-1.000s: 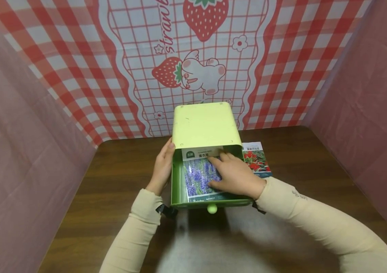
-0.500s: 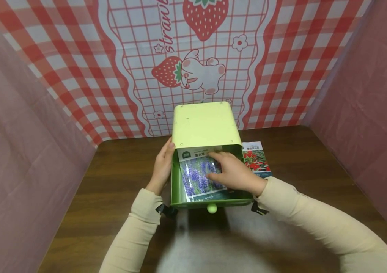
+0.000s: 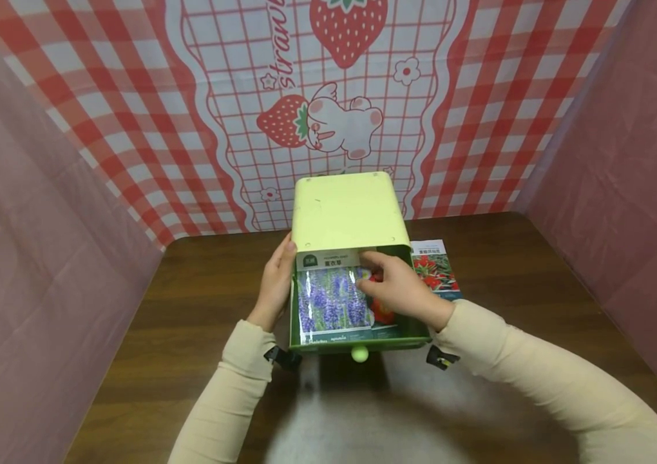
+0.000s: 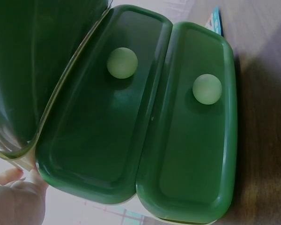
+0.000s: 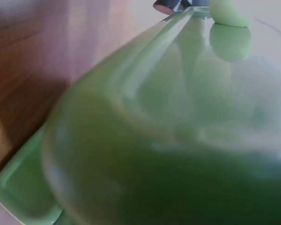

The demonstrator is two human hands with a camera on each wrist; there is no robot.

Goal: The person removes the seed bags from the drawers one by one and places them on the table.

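A small drawer cabinet (image 3: pixel 346 209), pale yellow-green, has its green top drawer (image 3: pixel 357 348) pulled out. Inside lies a lavender seed packet (image 3: pixel 331 303) at the left, with a red-flower packet (image 3: pixel 383 312) partly showing to its right. My right hand (image 3: pixel 400 287) is over the drawer, thumb and fingers apart and bent at the lavender packet's right edge; the fingertips are partly hidden. Against the cabinet's left side my left hand (image 3: pixel 273 277) rests with its fingers extended. The left wrist view shows that hand's fingers (image 4: pixel 16 183) beside the cabinet.
Another red-flower seed packet (image 3: pixel 433 267) lies on the wooden table (image 3: pixel 201 309) right of the cabinet. Two lower drawers (image 4: pixel 98 117) with round knobs are closed. A checked strawberry cloth (image 3: pixel 149 116) hangs behind, and pink cloth (image 3: pixel 607 148) hangs at both sides.
The lavender packet has shifted left in the drawer, uncovering part of the red-flower packet. My right hand has drawn slightly right and its fingers have bent more. The left hand stays put.
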